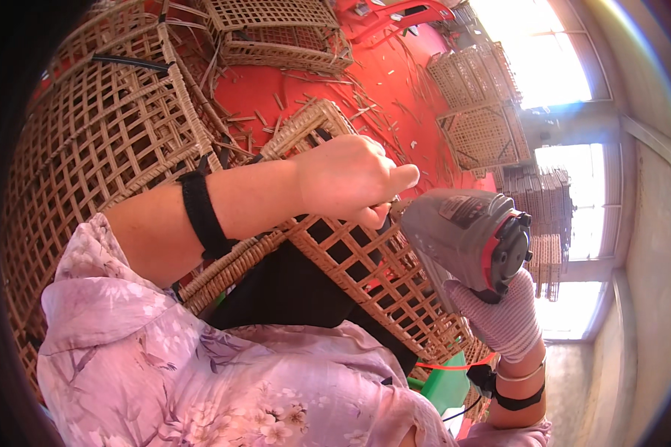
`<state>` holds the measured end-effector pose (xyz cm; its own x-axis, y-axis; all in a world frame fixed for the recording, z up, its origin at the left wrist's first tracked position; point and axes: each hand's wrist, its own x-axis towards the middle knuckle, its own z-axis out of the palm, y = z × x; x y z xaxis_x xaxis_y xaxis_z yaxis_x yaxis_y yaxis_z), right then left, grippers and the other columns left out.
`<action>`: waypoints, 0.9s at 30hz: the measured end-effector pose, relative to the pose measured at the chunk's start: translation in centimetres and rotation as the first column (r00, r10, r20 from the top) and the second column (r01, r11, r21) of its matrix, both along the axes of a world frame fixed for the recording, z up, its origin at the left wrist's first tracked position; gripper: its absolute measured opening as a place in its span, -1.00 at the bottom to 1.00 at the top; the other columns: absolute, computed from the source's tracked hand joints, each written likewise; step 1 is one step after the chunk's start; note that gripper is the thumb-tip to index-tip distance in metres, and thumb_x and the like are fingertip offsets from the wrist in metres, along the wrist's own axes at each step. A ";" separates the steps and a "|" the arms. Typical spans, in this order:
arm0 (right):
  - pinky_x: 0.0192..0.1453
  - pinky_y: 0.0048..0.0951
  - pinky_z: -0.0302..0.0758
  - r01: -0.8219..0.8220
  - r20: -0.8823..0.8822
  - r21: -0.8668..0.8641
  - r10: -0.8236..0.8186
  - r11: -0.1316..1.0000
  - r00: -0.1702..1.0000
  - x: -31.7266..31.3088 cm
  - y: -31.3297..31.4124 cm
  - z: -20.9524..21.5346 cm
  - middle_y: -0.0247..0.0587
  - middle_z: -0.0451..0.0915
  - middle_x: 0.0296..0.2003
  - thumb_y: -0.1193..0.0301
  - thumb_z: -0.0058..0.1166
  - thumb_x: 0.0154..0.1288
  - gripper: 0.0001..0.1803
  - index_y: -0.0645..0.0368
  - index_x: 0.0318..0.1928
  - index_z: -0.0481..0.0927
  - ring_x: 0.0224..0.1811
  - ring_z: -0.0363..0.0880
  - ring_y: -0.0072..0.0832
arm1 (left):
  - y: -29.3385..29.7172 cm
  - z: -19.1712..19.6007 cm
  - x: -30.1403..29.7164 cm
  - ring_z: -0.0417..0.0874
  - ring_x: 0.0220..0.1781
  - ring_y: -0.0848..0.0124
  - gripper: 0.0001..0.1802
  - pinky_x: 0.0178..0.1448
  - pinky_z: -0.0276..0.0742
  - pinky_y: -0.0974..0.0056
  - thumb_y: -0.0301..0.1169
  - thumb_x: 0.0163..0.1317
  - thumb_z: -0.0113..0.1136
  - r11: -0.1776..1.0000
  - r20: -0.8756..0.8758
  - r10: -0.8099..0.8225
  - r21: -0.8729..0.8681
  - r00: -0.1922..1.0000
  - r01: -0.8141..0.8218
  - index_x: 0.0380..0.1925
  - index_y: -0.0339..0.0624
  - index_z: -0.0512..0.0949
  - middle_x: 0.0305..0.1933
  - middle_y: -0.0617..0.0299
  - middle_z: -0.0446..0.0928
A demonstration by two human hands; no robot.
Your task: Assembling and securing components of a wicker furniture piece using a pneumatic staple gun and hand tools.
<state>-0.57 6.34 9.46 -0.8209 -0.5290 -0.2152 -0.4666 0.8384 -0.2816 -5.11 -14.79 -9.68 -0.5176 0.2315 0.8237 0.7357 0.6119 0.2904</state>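
My right hand (502,313), in a striped knit glove, grips a nail gun (455,223) with a grey body, a black cap and a red seal. The tool's narrow end points left, close to my left hand (358,179). My bare left hand is closed over a woven wicker basket (343,257), with one finger stretched toward the tool. What its curled fingers hold is hidden. Openwork lattice and a thick braided edge make up the basket, which lies tilted across my lap. The tool's tip is partly hidden beside my fingers.
A large wicker basket (104,127) stands at the left, with another basket (283,37) behind. Wicker scraps litter the red floor (395,82). Stacked baskets (481,112) line the far right by bright windows. A red stool (402,13) stands far off. An orange hose (455,366) runs near my right wrist.
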 end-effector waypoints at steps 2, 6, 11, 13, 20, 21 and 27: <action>-0.24 -0.46 0.60 0.008 0.007 -0.137 -0.008 0.991 1.000 -0.2 0.3 -0.5 -0.17 0.71 -0.37 0.45 0.34 0.11 -0.77 0.25 -0.20 0.66 -0.35 0.70 -0.45 | -0.1 0.2 0.0 0.61 -0.38 0.13 -0.65 -0.26 0.55 0.10 -0.36 -0.16 0.30 1.000 -0.002 0.003 -0.006 1.000 -0.003 -0.42 -0.20 0.35 -0.56 0.13 0.47; -0.22 -0.45 0.59 0.058 0.028 -0.156 -0.054 0.986 0.998 -0.4 0.7 -0.7 -0.19 0.71 -0.35 0.48 0.33 0.09 -0.77 0.25 -0.20 0.66 -0.32 0.70 -0.44 | -0.1 0.0 0.1 0.61 -0.38 0.13 -0.65 -0.26 0.54 0.10 -0.35 -0.15 0.29 1.000 -0.008 0.015 -0.006 1.000 -0.015 -0.42 -0.21 0.35 -0.56 0.13 0.47; -0.09 -0.42 0.59 -0.015 -0.045 -0.067 0.012 0.998 0.999 0.0 1.1 -1.0 -0.17 0.69 -0.22 0.53 0.34 0.06 -0.61 0.33 -0.06 0.58 -0.20 0.66 -0.49 | 0.0 0.0 0.0 0.61 -0.37 0.12 -0.65 -0.27 0.54 0.11 -0.36 -0.15 0.30 1.000 -0.004 0.009 -0.007 1.000 -0.009 -0.42 -0.20 0.35 -0.56 0.13 0.47; -0.08 -0.40 0.59 -0.066 -0.094 -0.037 0.062 0.997 0.994 0.3 1.1 -1.2 -0.16 0.69 -0.21 0.52 0.34 0.05 -0.60 0.32 -0.06 0.59 -0.19 0.67 -0.45 | 0.1 0.0 -0.1 0.61 -0.38 0.12 -0.65 -0.28 0.54 0.12 -0.36 -0.15 0.30 1.000 -0.023 0.020 -0.003 1.000 -0.020 -0.42 -0.20 0.35 -0.56 0.13 0.47; -0.23 -0.42 0.59 -0.117 -0.217 -0.057 0.102 0.991 0.971 0.6 0.8 -2.0 -0.13 0.70 -0.37 0.46 0.29 0.04 -0.76 0.19 -0.22 0.67 -0.31 0.71 -0.23 | 0.3 0.1 0.1 0.61 -0.37 0.11 -0.65 -0.27 0.54 0.12 -0.37 -0.17 0.31 1.000 0.018 -0.017 -0.007 1.000 0.018 -0.43 -0.19 0.33 -0.55 0.13 0.47; -0.23 -0.42 0.59 -0.109 -0.226 -0.057 0.094 0.992 0.970 0.7 0.9 -2.0 -0.13 0.70 -0.37 0.46 0.29 0.04 -0.76 0.19 -0.22 0.67 -0.31 0.71 -0.23 | 0.2 0.1 0.3 0.61 -0.37 0.11 -0.65 -0.28 0.54 0.12 -0.38 -0.17 0.31 1.000 0.008 0.001 -0.005 1.000 -0.001 -0.43 -0.19 0.33 -0.55 0.13 0.47; -0.18 -0.43 0.56 -0.111 -0.197 -0.017 0.106 0.994 0.975 0.5 1.3 -1.5 -0.19 0.68 -0.31 0.50 0.32 0.07 -0.70 0.27 -0.14 0.61 -0.31 0.65 -0.45 | -0.1 0.2 0.6 0.61 -0.36 0.11 -0.65 -0.24 0.54 0.11 -0.34 -0.13 0.31 1.000 0.041 -0.006 0.019 0.999 0.005 -0.40 -0.19 0.36 -0.51 0.12 0.49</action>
